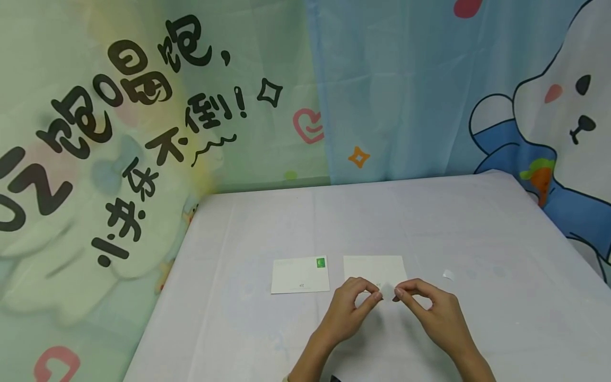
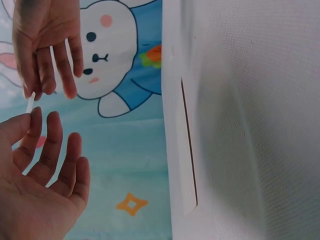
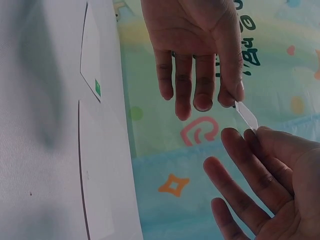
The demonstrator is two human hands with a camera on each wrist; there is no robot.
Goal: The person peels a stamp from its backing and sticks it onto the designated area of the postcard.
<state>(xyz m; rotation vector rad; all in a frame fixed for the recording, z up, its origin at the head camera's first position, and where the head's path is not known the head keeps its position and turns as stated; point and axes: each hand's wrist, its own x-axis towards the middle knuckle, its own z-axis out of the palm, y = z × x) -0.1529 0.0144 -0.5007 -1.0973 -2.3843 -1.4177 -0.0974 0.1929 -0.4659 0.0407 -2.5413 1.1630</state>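
Observation:
A small thin white piece, like a sticker or paper slip [image 3: 246,115], is held above the table between both hands. My left hand [image 1: 350,309] pinches one end of it between thumb and index finger. The opposite end is pinched by the thumb and index finger of my right hand [image 1: 440,317]; the other fingers of both hands are spread loosely in the wrist views. Just beyond the hands lies a flat white envelope or card [image 1: 372,268], its near edge partly covered by them. To its left is a similar white envelope or card [image 1: 299,277] with a green stamp [image 1: 320,262] at its upper right corner.
On the white tablecloth [image 1: 267,223], right of the hands, lies a small whitish scrap [image 1: 448,274]. A printed curtain [image 1: 406,95] hangs behind the table's far edge. A small dark object [image 1: 335,379] shows at the bottom edge of the head view.

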